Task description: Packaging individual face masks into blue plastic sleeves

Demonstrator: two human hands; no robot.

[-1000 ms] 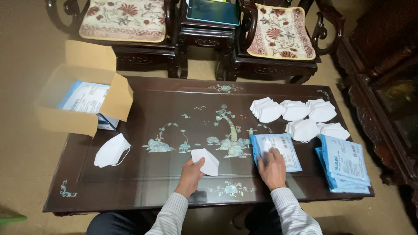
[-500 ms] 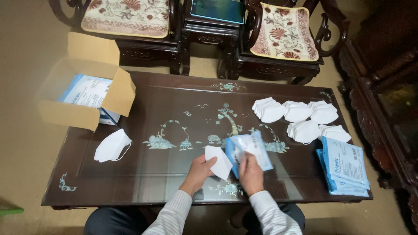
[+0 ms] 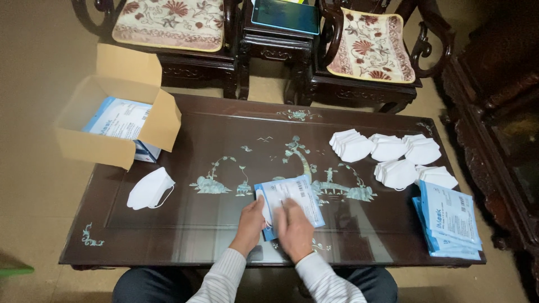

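You are now holding the flat blue-and-white mask pouch [image 3: 289, 203] with both hands near the middle of the front edge of the dark inlaid wooden table [image 3: 185, 126]; a second ago it was lying flat further right under your right hand [image 3: 295, 230], so the white folded mask your left hand [image 3: 251, 220] was carrying is apparently being slipped inside. Your left fingers [image 3: 259, 206] are pinching the pouch's left edge, where a white sliver is showing, while your right fingers are lying curled and blurred over its lower half.
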